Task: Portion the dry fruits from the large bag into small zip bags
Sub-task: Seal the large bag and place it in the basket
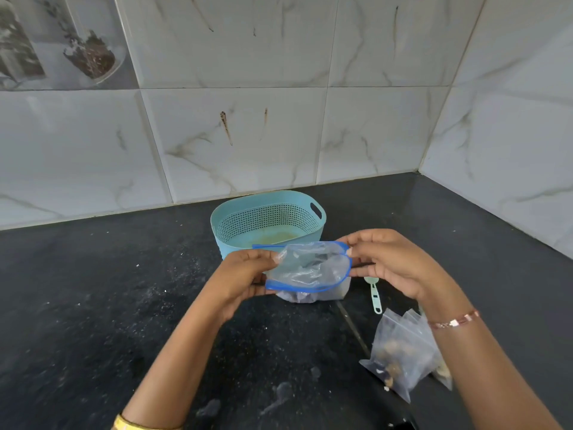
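There are no words, numbers or signs to read here. The see-through zip bag [308, 268], the blue basket [268, 218] and the little filled bags [403, 355] have no labels on them. The wall tile picture [62, 38] shows no letters either.

Open blue-rimmed zip bag [310, 268] between left hand [245, 280] and right hand [393, 265], before teal basket [268, 218].

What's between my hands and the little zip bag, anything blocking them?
Nothing visible. The left hand and right hand already pinch the small zip bag at opposite ends of its blue-edged mouth, holding it in front of the blue basket, above the counter.
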The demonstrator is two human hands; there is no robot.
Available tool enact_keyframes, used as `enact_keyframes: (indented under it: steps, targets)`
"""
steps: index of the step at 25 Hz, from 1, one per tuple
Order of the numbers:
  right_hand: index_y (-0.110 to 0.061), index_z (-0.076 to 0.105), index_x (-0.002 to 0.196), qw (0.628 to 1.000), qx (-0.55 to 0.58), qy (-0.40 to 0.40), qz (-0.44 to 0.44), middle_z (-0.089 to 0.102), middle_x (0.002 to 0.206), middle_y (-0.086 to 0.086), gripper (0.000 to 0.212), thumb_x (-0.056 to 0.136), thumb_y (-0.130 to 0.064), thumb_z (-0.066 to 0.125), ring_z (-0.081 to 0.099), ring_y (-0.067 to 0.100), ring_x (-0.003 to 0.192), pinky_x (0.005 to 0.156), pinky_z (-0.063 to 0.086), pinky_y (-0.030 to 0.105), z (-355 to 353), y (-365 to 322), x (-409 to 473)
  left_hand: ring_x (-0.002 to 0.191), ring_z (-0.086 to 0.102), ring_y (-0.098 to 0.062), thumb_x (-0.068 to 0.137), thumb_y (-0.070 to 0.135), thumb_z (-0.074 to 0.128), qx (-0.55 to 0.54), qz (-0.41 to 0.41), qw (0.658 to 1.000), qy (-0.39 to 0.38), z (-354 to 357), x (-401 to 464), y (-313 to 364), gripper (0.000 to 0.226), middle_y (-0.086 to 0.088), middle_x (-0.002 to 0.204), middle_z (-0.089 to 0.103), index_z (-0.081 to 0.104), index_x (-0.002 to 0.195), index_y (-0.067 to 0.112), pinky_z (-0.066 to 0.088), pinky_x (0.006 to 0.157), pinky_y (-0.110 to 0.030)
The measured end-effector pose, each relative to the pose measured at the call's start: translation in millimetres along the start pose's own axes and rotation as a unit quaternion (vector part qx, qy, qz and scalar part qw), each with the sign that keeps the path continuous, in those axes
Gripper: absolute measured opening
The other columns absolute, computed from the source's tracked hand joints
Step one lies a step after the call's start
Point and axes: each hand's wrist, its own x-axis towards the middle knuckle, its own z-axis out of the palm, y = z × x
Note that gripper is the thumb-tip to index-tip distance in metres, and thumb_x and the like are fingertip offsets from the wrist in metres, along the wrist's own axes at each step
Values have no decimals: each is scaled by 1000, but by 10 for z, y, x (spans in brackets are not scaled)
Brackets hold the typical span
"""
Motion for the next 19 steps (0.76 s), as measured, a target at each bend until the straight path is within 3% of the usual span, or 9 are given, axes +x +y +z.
enact_keyframes:
  steps: [4, 7, 10, 13, 16, 17, 19]
  targets:
    - [-1, 68, 94, 996, 84, -33, 3, 70, 86, 14, 23, 82, 10, 51, 65, 22, 77, 77, 57, 34, -77, 56, -26, 55, 64, -8, 83, 0, 61, -22, 10, 999, 26, -7, -12, 4, 10, -1, 66, 69, 65, 78, 7, 58, 60, -24]
    - [-4, 66, 82, 1000, 18, 12, -9, 66, 77, 10, 11, 78, 6, 63, 62, 17, 65, 68, 56, 31, 44, 111, -22, 49, 57, -5, 81, -2, 63, 13, 22, 998, 51, 54, -8, -13, 15, -1, 65, 62, 63, 73, 10, 54, 50, -19]
    - [-2, 62, 71, 986, -117, 114, -45, 59, 63, 6, 7, 73, 3, 65, 54, 13, 51, 60, 53, 32, 159, 106, -41, 42, 44, -9, 78, -6, 62, 116, 72, 985, 107, 83, 26, -17, 20, -2, 56, 50, 61, 68, 12, 40, 39, -16]
    - [-5, 55, 64, 920, -301, 206, -143, 51, 61, -1, 10, 70, -6, 63, 45, 13, 51, 54, 43, 29, 280, 56, -110, 44, 37, -12, 75, -8, 54, 271, 143, 937, 167, 123, 19, 36, 24, 1, 52, 43, 60, 67, 14, 33, 45, -20]
    - [-13, 41, 66, 845, -434, 228, -214, 43, 64, -1, 18, 73, -6, 56, 35, 11, 52, 46, 27, 24, 389, 16, -180, 50, 36, -10, 72, -10, 47, 383, 204, 876, 210, 190, -31, 67, 25, 4, 57, 40, 58, 69, 13, 28, 48, -20]
    - [-14, 39, 68, 832, -451, 225, -232, 42, 66, 0, 19, 74, -4, 54, 33, 10, 52, 46, 24, 23, 401, 17, -180, 50, 36, -11, 73, -10, 47, 389, 204, 874, 208, 201, -27, 65, 26, 3, 58, 39, 57, 69, 13, 28, 48, -21]
    - [-15, 41, 68, 844, -430, 213, -239, 46, 68, 0, 21, 74, 2, 52, 36, 10, 53, 48, 27, 24, 370, 18, -148, 44, 35, -10, 76, -11, 46, 291, 148, 931, 166, 170, 7, 76, 28, 1, 55, 38, 56, 66, 13, 32, 46, -21]
